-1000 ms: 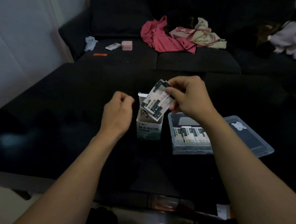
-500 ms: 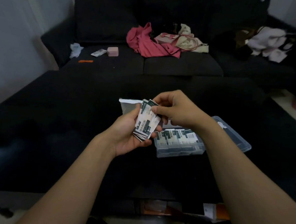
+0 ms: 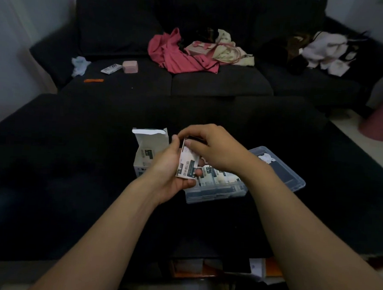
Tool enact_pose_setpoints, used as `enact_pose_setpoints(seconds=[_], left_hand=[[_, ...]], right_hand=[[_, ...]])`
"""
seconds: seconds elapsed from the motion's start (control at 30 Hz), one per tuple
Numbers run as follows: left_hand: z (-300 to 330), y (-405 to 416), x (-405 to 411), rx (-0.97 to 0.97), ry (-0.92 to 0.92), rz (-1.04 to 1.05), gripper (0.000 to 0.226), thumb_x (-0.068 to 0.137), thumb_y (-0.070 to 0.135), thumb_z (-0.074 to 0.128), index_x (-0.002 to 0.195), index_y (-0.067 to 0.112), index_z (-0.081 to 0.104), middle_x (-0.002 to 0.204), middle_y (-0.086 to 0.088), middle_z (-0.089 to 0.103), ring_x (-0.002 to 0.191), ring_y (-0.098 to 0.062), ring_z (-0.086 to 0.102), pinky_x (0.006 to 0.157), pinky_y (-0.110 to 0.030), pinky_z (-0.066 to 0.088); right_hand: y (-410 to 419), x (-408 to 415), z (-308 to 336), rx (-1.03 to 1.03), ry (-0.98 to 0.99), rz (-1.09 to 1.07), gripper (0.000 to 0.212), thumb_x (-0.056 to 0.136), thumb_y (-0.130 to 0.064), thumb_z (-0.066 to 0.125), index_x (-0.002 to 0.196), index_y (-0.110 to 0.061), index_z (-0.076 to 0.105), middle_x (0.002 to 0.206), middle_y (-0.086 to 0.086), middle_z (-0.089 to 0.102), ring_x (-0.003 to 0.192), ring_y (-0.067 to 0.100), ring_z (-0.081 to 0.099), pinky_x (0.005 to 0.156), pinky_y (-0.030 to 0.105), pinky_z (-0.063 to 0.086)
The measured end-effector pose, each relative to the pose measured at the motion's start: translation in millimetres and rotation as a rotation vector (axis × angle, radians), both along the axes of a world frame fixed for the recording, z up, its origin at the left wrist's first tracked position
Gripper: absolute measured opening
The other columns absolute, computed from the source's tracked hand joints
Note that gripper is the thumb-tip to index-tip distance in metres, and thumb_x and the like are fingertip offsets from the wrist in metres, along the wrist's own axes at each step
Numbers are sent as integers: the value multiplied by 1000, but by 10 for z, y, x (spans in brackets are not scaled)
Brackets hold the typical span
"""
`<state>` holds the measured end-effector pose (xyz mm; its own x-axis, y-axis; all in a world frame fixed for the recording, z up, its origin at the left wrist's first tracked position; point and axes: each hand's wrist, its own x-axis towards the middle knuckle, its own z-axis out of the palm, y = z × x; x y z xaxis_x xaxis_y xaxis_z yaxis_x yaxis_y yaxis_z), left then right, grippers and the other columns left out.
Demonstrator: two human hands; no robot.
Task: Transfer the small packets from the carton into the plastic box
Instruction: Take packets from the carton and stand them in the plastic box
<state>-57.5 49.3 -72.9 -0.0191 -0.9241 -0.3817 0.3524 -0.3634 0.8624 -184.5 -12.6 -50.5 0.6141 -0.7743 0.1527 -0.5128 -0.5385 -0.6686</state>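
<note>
A small white carton [image 3: 149, 152] stands open on the dark table, its flap up, with a packet showing inside. Just right of it lies a clear plastic box [image 3: 217, 191] with a row of white-and-dark packets [image 3: 220, 176] in it and its lid [image 3: 278, 169] folded open to the right. My left hand [image 3: 169, 170] grips a stack of small packets [image 3: 187, 164] upright above the box's left end. My right hand [image 3: 210, 150] pinches the top edge of the same stack from the right.
The dark table [image 3: 73, 183] stretches to both sides. Behind it a black sofa [image 3: 211, 83] carries pink clothes [image 3: 175, 53], a beige bag, a pink case [image 3: 130, 66], a loose packet [image 3: 111, 69] and white garments at the right. Papers lie under the table's near edge.
The stack, first held by my right hand alone above the carton, went into my left hand. Both hands now hold it upright over the box's left end.
</note>
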Motion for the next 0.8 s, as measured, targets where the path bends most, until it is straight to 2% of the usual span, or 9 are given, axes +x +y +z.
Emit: enact_pose_setpoints(seconds=[0.1,0.2,0.23,0.3,0.4,0.47,0.63,0.8], left_hand=[[-36,-32,-3,-12,-122,-15,53,108,49,29,103,11,66,73,-8,65,59,-16,57,45,-24,42],[-82,-41,-59,-30,-287,-24,60,108,50,26,101,11,71,75,-5,65,62,-13,56,49,-24,41],[-96,-45,-80,-31,-301,-24,62,108,52,25,102,11,71,75,-5,65,62,-13,57,48,-24,42],[-120,-53,-108,-18,-292,-34,65,107,54,23,104,11,71,73,-5,65,60,-14,58,46,-24,42],[-143,-62,-125,12,-137,-78,62,107,54,22,109,8,65,68,-6,60,53,-15,55,40,-22,38],[-157,-66,-126,6,-71,-90,61,108,53,23,106,9,64,66,-6,58,50,-14,52,36,-20,34],[-164,-72,-106,-32,-74,-105,63,106,55,26,103,6,66,69,-6,60,52,-13,53,39,-20,37],[-133,-71,-29,-35,-182,-149,61,104,58,31,120,9,63,71,-8,64,54,-16,55,40,-22,39]], right_hand=[[-39,-98,29,-4,29,30,29,101,-11,55,124,-23,67,102,-8,69,88,3,65,75,21,53],[-80,-195,25,-14,23,12,30,97,-3,57,114,-23,72,95,-6,71,84,5,67,75,23,56],[-89,-210,20,-23,17,4,29,97,-3,58,111,-23,73,94,-6,71,84,2,67,74,20,55],[-93,-231,17,-31,-12,-15,26,96,-3,60,108,-22,73,90,-8,70,77,-7,64,68,11,51],[-94,-258,-3,13,-59,-46,23,97,-5,60,112,-17,72,83,-6,70,66,-5,64,59,11,48],[-85,-275,-1,48,-92,-54,24,98,-6,60,118,-14,70,82,-4,70,62,-3,64,54,9,46],[-91,-302,20,167,-163,-35,36,92,-8,69,128,-12,63,91,6,73,66,0,67,57,9,48],[-91,-330,38,180,-105,8,18,91,-9,69,109,-11,71,86,7,72,65,2,66,59,14,51]])
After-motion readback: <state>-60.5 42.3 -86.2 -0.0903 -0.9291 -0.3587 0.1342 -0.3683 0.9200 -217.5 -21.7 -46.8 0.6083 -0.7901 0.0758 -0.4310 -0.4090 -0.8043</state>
